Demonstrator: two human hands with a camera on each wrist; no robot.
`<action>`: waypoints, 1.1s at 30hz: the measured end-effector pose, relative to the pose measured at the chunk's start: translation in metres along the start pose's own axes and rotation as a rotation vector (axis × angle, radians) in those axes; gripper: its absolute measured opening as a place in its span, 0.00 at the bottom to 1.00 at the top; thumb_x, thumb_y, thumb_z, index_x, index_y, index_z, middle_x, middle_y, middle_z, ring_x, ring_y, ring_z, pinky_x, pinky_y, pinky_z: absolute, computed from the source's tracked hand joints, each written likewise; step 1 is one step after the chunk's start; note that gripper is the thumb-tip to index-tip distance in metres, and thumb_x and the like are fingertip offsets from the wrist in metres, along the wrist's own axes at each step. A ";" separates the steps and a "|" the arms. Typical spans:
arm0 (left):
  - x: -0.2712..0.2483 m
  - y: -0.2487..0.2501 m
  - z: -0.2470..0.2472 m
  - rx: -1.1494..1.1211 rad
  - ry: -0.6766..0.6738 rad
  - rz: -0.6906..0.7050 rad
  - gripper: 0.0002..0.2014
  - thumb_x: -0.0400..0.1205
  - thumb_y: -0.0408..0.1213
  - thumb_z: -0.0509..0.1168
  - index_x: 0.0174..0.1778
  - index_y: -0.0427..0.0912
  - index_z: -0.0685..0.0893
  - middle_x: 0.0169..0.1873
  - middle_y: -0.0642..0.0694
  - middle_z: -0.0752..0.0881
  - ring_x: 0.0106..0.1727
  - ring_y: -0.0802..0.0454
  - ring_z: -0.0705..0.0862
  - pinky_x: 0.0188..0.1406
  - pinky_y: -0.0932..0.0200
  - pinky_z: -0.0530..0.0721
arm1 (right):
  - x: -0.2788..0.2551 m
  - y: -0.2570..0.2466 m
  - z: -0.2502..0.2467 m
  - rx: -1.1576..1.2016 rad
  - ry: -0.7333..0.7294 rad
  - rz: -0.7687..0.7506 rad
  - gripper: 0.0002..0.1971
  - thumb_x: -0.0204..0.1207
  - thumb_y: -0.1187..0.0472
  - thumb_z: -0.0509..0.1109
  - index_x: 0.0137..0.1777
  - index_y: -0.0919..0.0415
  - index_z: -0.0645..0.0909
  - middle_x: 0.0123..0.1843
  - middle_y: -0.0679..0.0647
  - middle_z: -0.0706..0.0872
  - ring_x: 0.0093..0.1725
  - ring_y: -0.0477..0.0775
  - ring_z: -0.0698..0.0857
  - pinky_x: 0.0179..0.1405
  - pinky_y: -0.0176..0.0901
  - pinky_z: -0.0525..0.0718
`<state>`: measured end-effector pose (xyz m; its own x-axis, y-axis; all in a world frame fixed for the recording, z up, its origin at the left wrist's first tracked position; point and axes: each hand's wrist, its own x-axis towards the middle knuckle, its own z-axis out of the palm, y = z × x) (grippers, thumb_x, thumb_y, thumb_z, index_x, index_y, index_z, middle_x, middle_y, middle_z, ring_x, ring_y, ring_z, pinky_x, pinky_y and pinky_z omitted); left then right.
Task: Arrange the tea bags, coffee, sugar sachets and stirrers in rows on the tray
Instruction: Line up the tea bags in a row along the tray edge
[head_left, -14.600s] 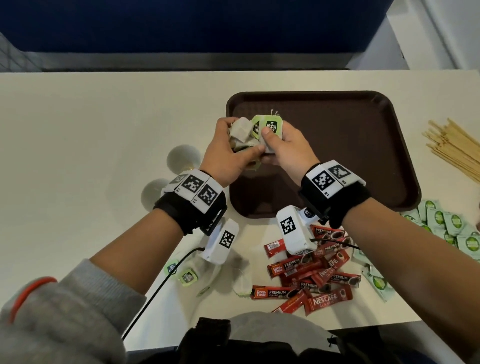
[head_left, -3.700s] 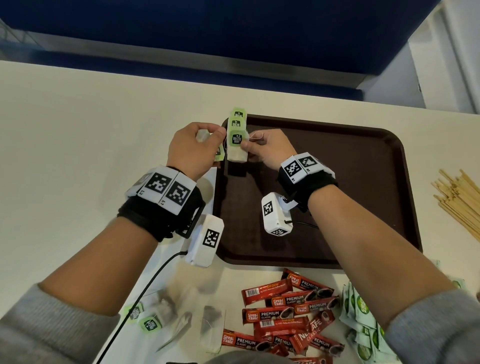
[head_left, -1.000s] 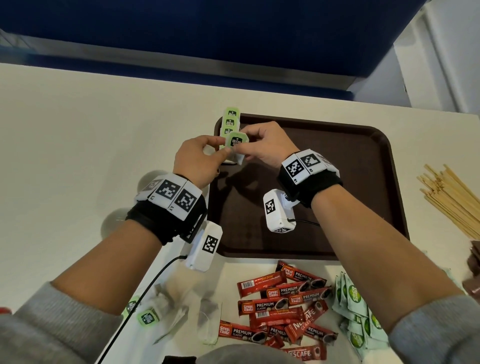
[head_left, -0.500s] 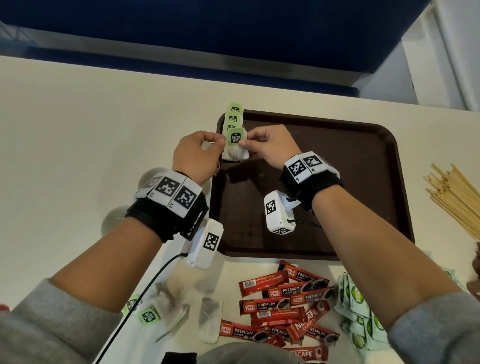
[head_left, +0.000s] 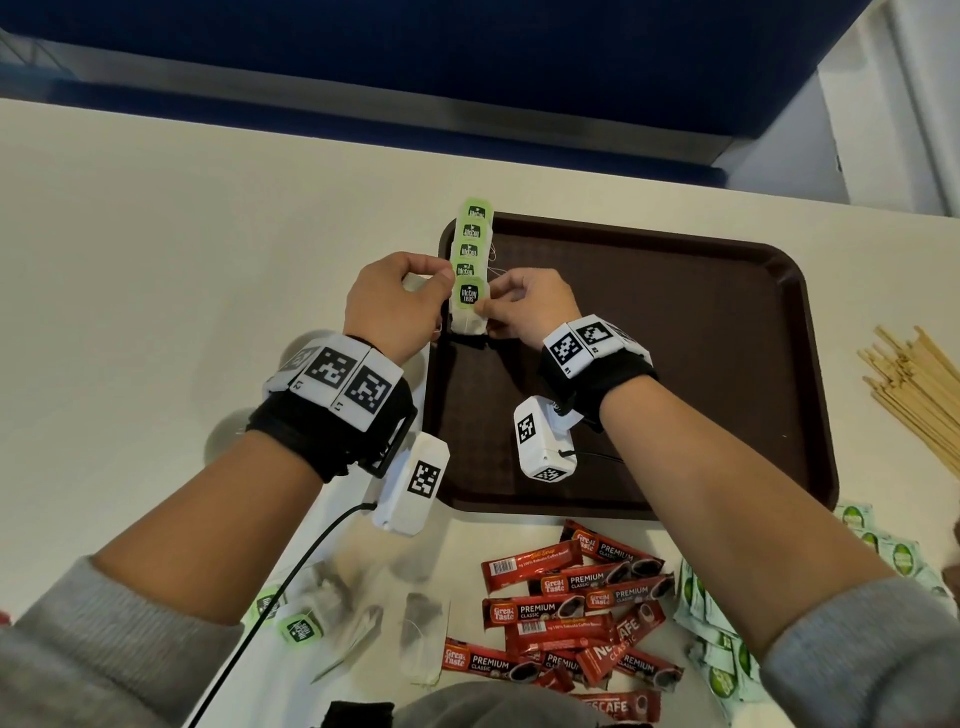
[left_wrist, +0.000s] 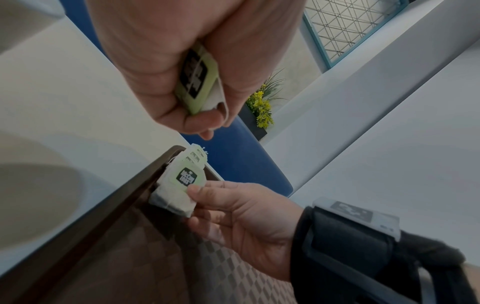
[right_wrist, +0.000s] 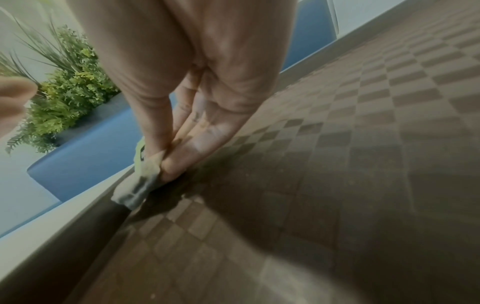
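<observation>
So far, one tea-bag row (head_left: 471, 249) is begun on tray (head_left: 675, 364); right hand (head_left: 524, 306) pinches newest bag (head_left: 467, 312), left hand (head_left: 395, 306) grips spares (left_wrist: 197, 80); coffee (head_left: 566, 613), sugar (head_left: 722, 644), stirrers (head_left: 919, 384) unplaced.

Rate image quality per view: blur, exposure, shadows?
Head view: sharp centre, the loose tea bags at the lower edge smeared, straight edges bowed by the wide lens. Left wrist view: dim, the left hand soft. Right wrist view: the right hand blurred, its shadow dark on the brown plastic tray.

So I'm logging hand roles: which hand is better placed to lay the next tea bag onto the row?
Left. The left hand already grips a spare tea bag beside the row, while the right hand pinches the nearest tea bag there.
</observation>
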<state>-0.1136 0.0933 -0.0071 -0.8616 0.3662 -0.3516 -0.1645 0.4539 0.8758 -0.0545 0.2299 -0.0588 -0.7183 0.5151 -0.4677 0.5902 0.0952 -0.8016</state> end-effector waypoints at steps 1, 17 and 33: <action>0.000 0.000 0.000 -0.001 0.002 -0.003 0.04 0.80 0.39 0.66 0.47 0.46 0.85 0.38 0.44 0.88 0.26 0.52 0.80 0.37 0.54 0.85 | 0.000 0.000 0.000 -0.016 0.012 -0.006 0.07 0.68 0.67 0.78 0.41 0.58 0.83 0.36 0.55 0.88 0.32 0.52 0.87 0.38 0.44 0.90; 0.001 -0.002 0.000 -0.011 -0.011 -0.026 0.02 0.79 0.41 0.68 0.44 0.49 0.84 0.38 0.45 0.88 0.26 0.52 0.80 0.41 0.53 0.86 | 0.001 -0.003 0.007 -0.168 0.098 -0.044 0.13 0.63 0.65 0.82 0.44 0.59 0.82 0.37 0.54 0.88 0.40 0.54 0.90 0.47 0.52 0.89; -0.006 -0.003 0.007 -0.083 -0.111 -0.047 0.21 0.76 0.28 0.66 0.63 0.48 0.71 0.49 0.50 0.82 0.47 0.48 0.84 0.52 0.51 0.85 | -0.008 -0.012 -0.005 -0.061 0.075 -0.122 0.08 0.71 0.52 0.76 0.40 0.54 0.83 0.37 0.55 0.90 0.35 0.50 0.89 0.41 0.46 0.89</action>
<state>-0.1047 0.0950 -0.0097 -0.7946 0.4357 -0.4228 -0.2461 0.4054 0.8804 -0.0537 0.2284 -0.0440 -0.7579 0.5584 -0.3374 0.5234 0.2117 -0.8254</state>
